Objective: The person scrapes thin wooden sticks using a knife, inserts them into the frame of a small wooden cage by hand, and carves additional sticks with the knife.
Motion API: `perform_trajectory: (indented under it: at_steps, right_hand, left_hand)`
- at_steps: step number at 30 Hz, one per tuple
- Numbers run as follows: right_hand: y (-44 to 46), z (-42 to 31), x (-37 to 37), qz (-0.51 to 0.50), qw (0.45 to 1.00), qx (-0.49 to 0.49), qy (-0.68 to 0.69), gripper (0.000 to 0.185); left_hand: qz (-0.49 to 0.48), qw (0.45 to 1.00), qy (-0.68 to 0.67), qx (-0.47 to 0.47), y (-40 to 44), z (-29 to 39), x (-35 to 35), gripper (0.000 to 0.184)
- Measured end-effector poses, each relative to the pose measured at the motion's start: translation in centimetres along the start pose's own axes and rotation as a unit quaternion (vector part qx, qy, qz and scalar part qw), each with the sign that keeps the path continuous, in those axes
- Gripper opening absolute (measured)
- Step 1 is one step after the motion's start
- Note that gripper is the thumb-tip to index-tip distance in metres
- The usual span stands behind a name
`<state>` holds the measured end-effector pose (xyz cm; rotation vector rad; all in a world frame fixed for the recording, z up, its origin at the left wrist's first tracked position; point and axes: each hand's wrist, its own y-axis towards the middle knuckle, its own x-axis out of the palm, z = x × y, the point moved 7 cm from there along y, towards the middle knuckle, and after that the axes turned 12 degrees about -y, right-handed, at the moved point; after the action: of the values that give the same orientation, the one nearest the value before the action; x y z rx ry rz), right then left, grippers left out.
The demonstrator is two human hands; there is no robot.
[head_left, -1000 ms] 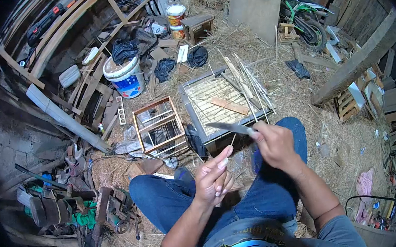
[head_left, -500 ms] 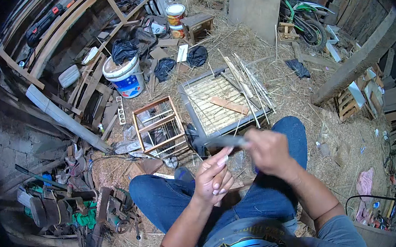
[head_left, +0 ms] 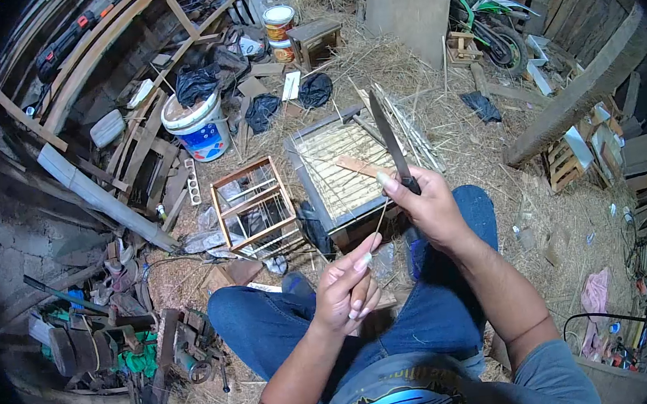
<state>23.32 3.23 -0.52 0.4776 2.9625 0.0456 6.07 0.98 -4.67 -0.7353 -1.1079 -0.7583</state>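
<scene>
My right hand [head_left: 435,211] grips a knife [head_left: 388,132] by its dark handle, with the long blade pointing up and away from me. My left hand [head_left: 344,292] is closed in a pinch on a thin stick [head_left: 381,220], whose far end reaches up toward the right hand. Beyond both hands stands a low table [head_left: 306,161] with a dark frame and a pale slatted top. On it lie a flat strip of wood [head_left: 357,165] and several split sticks [head_left: 416,127]. Left of the table stands a small wooden cage frame [head_left: 253,201] with thin bars.
A white bucket [head_left: 195,125] topped with a black bag stands at the back left. Stacked paint tubs [head_left: 280,31] sit beside a wooden stool [head_left: 315,37]. A slanting post [head_left: 582,91] rises at the right. Tools and scraps [head_left: 134,337] crowd the left, and straw covers the floor.
The knife was blurred and level over the left fingertips; it has since swung upright as my right hand moved up. The left hand stays nearly in place, its stick now visible.
</scene>
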Motion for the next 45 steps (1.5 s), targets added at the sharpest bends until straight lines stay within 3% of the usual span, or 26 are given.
perform_trajectory:
  at_steps: [1, 3, 4, 6, 7, 9, 15, 18, 20, 23, 27, 32, 34, 38, 40, 41, 44, 45]
  right_hand:
    - [-0.2, -0.5, -0.1, -0.001, 1.000, -0.001, -0.001, 0.020]
    - [-1.5, -2.5, -1.4, 0.095, 0.981, -0.022, -0.165, 0.026]
    - [-2.3, -2.9, -1.3, 0.093, 0.982, -0.025, -0.165, 0.026]
    - [-4.5, -4.4, 0.2, 0.042, 0.914, -0.119, -0.386, 0.024]
    - [-5.5, -5.1, 0.8, 0.039, 0.892, -0.156, -0.422, 0.023]
    - [-6.6, -5.4, 1.9, 0.027, 0.862, -0.200, -0.465, 0.022]
    - [-6.4, -4.4, 1.2, 0.030, 0.828, -0.194, -0.525, 0.023]
    - [-4.8, -3.5, -1.5, 0.075, 0.827, -0.141, -0.539, 0.025]
    - [-5.2, -4.0, -1.1, 0.070, 0.836, -0.149, -0.524, 0.026]
    - [-6.7, -5.4, 1.6, 0.039, 0.837, -0.239, -0.491, 0.028]
    - [-5.0, -3.9, -0.3, 0.074, 0.834, -0.171, -0.519, 0.031]
    - [-6.5, -4.7, 1.7, 0.014, 0.846, -0.216, -0.487, 0.027]
    - [-5.9, -3.6, 1.7, 0.006, 0.845, -0.182, -0.503, 0.027]
    - [-3.3, -1.6, -0.8, 0.082, 0.887, -0.129, -0.436, 0.032]
    - [-2.6, -0.2, -2.6, 0.193, 0.942, -0.066, -0.268, 0.032]
    - [-1.8, 1.8, -2.8, 0.188, 0.954, -0.046, -0.231, 0.034]
    - [0.7, 8.4, -1.8, 0.159, 0.941, 0.012, -0.297, 0.028]
    - [1.3, 9.0, -0.4, 0.160, 0.940, -0.011, -0.300, 0.020]
  left_hand:
    - [-0.006, 1.000, 0.012, 0.012, 0.1, 0.2, 0.2, 0.042]
    - [0.000, 1.000, 0.021, 0.023, 0.2, 0.5, 0.3, 0.043]
    - [0.008, 0.999, 0.030, 0.033, 0.3, 0.8, 0.2, 0.043]
    - [0.009, 0.999, 0.031, 0.035, 0.4, 0.9, 0.1, 0.043]
    - [0.010, 0.999, 0.034, 0.033, 0.4, 0.9, 0.0, 0.043]
    - [0.018, 0.998, 0.036, 0.038, 0.4, 0.6, 0.2, 0.043]
    - [0.017, 0.999, 0.035, 0.035, 0.2, 0.6, 0.3, 0.042]
    - [-0.022, 0.998, 0.041, 0.049, -0.1, 0.8, 0.4, 0.042]
    - [0.010, 0.997, 0.048, 0.052, -0.3, 0.7, 0.1, 0.041]
    - [0.008, 0.997, 0.061, 0.048, -0.3, 0.6, 0.3, 0.041]
    - [0.001, 0.996, 0.070, 0.051, -0.6, 0.8, -0.3, 0.040]
    - [0.015, 0.996, 0.069, 0.051, -0.9, 0.5, -1.5, 0.040]
    - [0.008, 0.996, 0.077, 0.049, -1.0, 0.5, -1.8, 0.040]
    - [-0.020, 0.999, -0.015, 0.041, -1.4, 1.1, -3.1, 0.041]
    - [-0.031, 0.995, -0.078, 0.047, -1.9, 1.5, -3.8, 0.044]
    - [-0.041, 0.994, -0.084, 0.053, -2.1, 1.8, -4.6, 0.044]
    - [-0.034, 0.991, -0.112, 0.065, -2.9, 2.6, -6.2, 0.044]
    - [-0.035, 0.990, -0.118, 0.071, -3.2, 2.8, -6.7, 0.044]
